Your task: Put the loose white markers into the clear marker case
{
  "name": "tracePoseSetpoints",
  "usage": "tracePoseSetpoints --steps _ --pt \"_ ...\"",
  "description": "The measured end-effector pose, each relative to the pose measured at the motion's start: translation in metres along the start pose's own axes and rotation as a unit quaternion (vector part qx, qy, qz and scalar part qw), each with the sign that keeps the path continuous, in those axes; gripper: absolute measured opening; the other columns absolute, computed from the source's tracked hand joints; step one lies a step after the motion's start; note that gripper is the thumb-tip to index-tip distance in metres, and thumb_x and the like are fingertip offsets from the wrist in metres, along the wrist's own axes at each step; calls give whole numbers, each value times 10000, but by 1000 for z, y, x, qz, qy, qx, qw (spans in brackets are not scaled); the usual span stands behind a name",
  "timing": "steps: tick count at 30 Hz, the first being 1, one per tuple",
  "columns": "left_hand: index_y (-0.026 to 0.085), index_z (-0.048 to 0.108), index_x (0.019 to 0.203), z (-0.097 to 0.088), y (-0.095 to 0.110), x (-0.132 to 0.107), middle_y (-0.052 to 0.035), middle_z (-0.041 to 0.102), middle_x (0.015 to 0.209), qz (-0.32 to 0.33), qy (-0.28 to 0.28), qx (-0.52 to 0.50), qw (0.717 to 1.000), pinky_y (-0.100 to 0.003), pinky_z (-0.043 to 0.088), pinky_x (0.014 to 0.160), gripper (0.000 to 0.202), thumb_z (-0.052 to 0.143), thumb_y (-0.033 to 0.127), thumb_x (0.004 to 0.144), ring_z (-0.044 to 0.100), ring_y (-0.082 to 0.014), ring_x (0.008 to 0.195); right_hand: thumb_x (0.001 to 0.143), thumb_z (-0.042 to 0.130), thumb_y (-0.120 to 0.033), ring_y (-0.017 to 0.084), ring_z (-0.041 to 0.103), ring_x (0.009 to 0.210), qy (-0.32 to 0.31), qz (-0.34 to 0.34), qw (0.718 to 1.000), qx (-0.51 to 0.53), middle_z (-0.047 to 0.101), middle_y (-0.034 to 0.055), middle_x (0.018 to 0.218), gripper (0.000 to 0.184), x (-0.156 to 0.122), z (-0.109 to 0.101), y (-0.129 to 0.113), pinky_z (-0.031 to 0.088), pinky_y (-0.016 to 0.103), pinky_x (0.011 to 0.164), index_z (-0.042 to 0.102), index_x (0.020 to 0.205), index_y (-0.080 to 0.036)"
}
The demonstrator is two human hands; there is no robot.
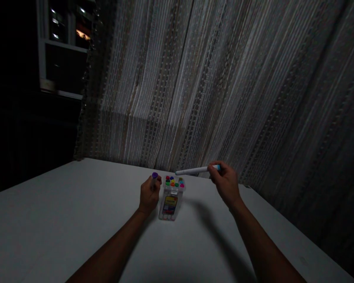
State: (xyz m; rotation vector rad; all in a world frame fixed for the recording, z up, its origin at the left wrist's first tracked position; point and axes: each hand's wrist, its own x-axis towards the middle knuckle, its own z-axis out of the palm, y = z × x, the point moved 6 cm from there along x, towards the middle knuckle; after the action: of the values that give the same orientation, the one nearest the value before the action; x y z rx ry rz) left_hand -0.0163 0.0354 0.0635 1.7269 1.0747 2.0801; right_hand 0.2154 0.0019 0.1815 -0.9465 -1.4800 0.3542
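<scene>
A clear plastic box of markers (171, 200) stands upright on the white table (61, 220), its open top showing several coloured caps. My left hand (149, 194) is closed round a marker with a purple cap (155, 175), held upright just left of the box. My right hand (225, 182) pinches a white marker with a light blue end (194, 170), held level above and right of the box, its tip pointing left.
A striped curtain (224, 86) hangs behind the table. A dark window (65, 51) shows at the upper left. The table's far edge runs behind the box and its right edge slopes down to the lower right.
</scene>
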Motion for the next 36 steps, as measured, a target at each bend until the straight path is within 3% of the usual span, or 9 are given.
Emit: tracePoseSetpoints --steps 5,12,16,20,26,31,33,36 --pt "185 524 723 5 -1 -1 -6 550 653 8 -28 -7 1000 -258 433 619 268 397 389 843 536 -145 628 719 527 -289 108 445 518 -86 -39 987 -133 489 -23 550 160 23 38 -6 324 227 497 560 644 -151" --pt "178 548 731 11 -6 -3 -17 572 669 5 -55 -25 998 -259 427 602 327 407 446 853 543 -149 620 775 482 -172 122 498 615 -234 -65 919 -311 570 9 667 120 27 95 6 320 221 561 596 766 -136" --pt "171 550 775 14 -10 -4 -27 589 693 0 -67 -44 997 -258 434 600 327 395 445 863 561 -153 636 767 539 -177 146 541 687 -290 -64 872 -389 624 37 767 153 14 113 21 328 233 595 601 903 -143" --pt "167 558 794 14 -12 -3 -17 584 680 -4 -66 -33 997 -255 435 608 316 394 428 861 555 -149 635 787 556 -212 168 577 797 -322 -63 844 -424 662 61 850 144 7 119 33 349 241 652 634 894 -155" --pt "166 553 883 15 -13 -4 -5 587 688 -20 -68 -12 997 -253 433 606 251 404 365 853 555 -146 634 794 524 -183 177 611 842 -332 -51 843 -419 694 76 861 186 4 120 35 376 240 678 697 854 -151" --pt "168 545 888 14 -12 -5 -2 592 700 -19 -74 -15 997 -252 440 598 236 402 353 854 569 -150 640 796 502 -167 186 616 812 -326 -38 859 -392 692 88 837 216 4 118 40 403 259 712 714 819 -133" --pt "167 539 918 14 -11 -4 -6 602 718 -19 -76 -13 997 -255 451 612 243 395 353 858 583 -155 660 794 485 -144 187 605 823 -296 -53 886 -354 679 92 848 224 5 115 39 413 272 743 707 812 -126" --pt "167 525 960 12 -5 -3 -22 622 772 -6 -71 6 997 -264 464 638 261 394 367 856 601 -164 702 778 453 -106 167 584 830 -208 -68 949 -226 646 74 856 234 1 104 29 431 274 763 681 827 -130"
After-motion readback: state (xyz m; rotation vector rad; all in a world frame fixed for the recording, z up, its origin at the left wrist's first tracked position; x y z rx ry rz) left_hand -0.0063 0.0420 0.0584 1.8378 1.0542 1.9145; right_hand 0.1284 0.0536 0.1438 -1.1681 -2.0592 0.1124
